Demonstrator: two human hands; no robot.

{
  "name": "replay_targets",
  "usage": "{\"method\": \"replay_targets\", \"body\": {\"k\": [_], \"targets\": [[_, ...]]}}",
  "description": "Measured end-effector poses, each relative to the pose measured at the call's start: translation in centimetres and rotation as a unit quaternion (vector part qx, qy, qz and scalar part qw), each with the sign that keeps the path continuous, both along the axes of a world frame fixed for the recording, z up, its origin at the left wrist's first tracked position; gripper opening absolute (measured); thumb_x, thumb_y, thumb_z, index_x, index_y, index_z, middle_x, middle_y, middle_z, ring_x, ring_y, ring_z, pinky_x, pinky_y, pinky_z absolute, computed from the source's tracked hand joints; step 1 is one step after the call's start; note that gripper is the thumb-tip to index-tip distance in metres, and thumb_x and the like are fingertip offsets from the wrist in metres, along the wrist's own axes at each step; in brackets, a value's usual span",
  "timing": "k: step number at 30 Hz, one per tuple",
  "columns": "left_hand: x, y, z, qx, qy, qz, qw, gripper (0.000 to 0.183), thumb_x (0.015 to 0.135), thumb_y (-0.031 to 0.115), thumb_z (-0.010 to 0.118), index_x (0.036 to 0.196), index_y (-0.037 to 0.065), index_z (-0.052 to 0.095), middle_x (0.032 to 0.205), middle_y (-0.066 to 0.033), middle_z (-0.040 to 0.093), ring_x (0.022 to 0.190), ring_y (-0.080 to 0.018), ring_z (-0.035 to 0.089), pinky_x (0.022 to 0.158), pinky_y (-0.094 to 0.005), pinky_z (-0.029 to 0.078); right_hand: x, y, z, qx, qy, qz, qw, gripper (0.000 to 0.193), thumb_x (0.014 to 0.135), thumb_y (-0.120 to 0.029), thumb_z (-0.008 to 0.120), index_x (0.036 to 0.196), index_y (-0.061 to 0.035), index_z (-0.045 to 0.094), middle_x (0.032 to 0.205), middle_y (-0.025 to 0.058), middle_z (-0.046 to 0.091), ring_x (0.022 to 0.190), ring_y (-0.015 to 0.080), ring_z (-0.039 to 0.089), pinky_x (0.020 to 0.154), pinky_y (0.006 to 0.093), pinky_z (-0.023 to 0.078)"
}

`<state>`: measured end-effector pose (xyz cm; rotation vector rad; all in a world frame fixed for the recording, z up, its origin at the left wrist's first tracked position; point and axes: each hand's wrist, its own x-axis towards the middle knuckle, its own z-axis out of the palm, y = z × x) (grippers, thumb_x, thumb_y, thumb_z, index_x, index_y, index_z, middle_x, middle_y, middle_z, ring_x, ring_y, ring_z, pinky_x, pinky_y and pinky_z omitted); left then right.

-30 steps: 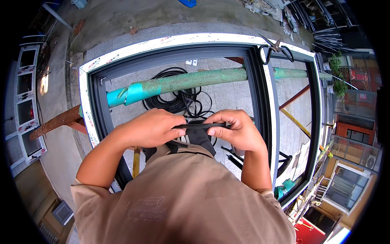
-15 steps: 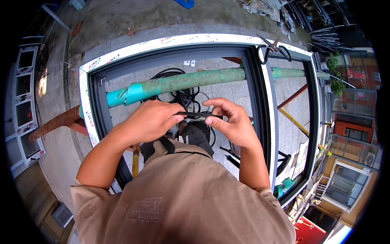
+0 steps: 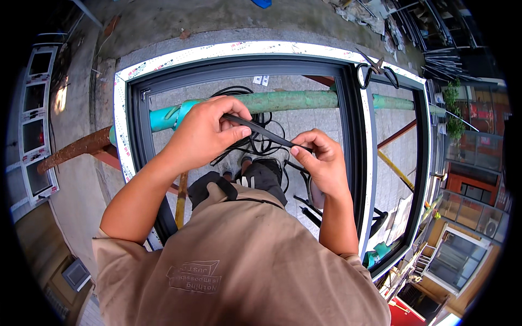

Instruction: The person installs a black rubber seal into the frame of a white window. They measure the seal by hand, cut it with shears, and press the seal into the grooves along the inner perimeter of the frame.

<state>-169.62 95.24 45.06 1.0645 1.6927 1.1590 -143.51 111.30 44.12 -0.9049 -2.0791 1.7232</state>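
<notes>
A black rubber strip is stretched between my hands, above the opening of a dark window frame whose faces carry white printed film. My left hand pinches its upper left end between thumb and fingers. Lower down, my right hand grips the other end with thumb and forefinger, and the strip slants down to the right. A pair of scissors with black handles lies on the frame's far right, where the divider meets the top bar.
A green-wrapped pipe runs across beneath the frame, rusty at its left. Coiled black strip lies on the paved floor below. A white multi-pane frame stands far left. Long dark bars are piled at the far right.
My left hand has risen and moved slightly left, my right has shifted a little right. More of the strip now shows between them, tilted instead of level. The view has shifted slightly.
</notes>
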Motion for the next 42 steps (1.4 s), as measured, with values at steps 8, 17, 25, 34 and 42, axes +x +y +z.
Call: {"method": "replay_targets", "body": {"k": [8,17,25,34,42], "targets": [[-0.6,0.1,-0.4,0.023,-0.189,0.021,0.981,0.028,0.099,0.001,0.082,0.122,0.003,0.066,0.116,-0.0024,0.066,0.095,-0.0086,0.067,0.086,-0.0244,0.056,0.2,-0.3,-0.4,0.053,0.001,-0.011,0.999,0.016,0.093,0.003,0.084,0.106,-0.0020,0.076,0.098,0.0014,0.071,0.088,0.0089,0.065,0.080,0.0267,0.052],[-0.3,0.0,-0.8,0.153,-0.065,0.018,0.986,0.028,0.091,-0.005,0.087,0.109,0.005,0.067,0.107,-0.0042,0.072,0.094,-0.0109,0.068,0.084,-0.0276,0.056,-0.3,-1.7,-2.2,-0.019,-0.007,-0.035,0.999,0.016,0.095,0.001,0.083,0.105,-0.0026,0.072,0.096,-0.0011,0.068,0.089,0.0079,0.062,0.084,0.0260,0.051],[0.3,0.0,-0.3,0.210,0.019,0.023,0.977,0.023,0.086,-0.005,0.090,0.094,0.007,0.072,0.100,-0.0033,0.076,0.081,-0.0077,0.065,0.070,-0.0247,0.050,-0.9,-1.9,-2.9,-0.075,-0.010,-0.047,0.996,0.014,0.098,-0.001,0.082,0.105,-0.0026,0.070,0.095,-0.0039,0.068,0.088,0.0054,0.061,0.083,0.0245,0.050],[2.0,-0.1,-0.6,0.237,0.057,0.015,0.970,0.027,0.083,-0.009,0.082,0.105,0.008,0.082,0.102,-0.0035,0.073,0.074,-0.0081,0.064,0.062,-0.0246,0.050,-2.9,-3.4,-4.4,-0.103,-0.006,0.013,0.995,0.013,0.101,-0.002,0.080,0.107,-0.0041,0.069,0.094,-0.0044,0.069,0.087,0.0053,0.062,0.083,0.0248,0.051],[1.6,0.0,-0.3,0.202,0.048,0.010,0.978,0.019,0.090,-0.003,0.082,0.106,0.005,0.081,0.103,-0.0049,0.073,0.079,-0.0107,0.068,0.066,-0.0266,0.053,-3.8,-4.4,-5.7,-0.122,-0.008,0.002,0.992,0.015,0.102,-0.005,0.081,0.106,-0.0043,0.067,0.095,-0.0039,0.068,0.089,0.0055,0.063,0.082,0.0259,0.053]]}}
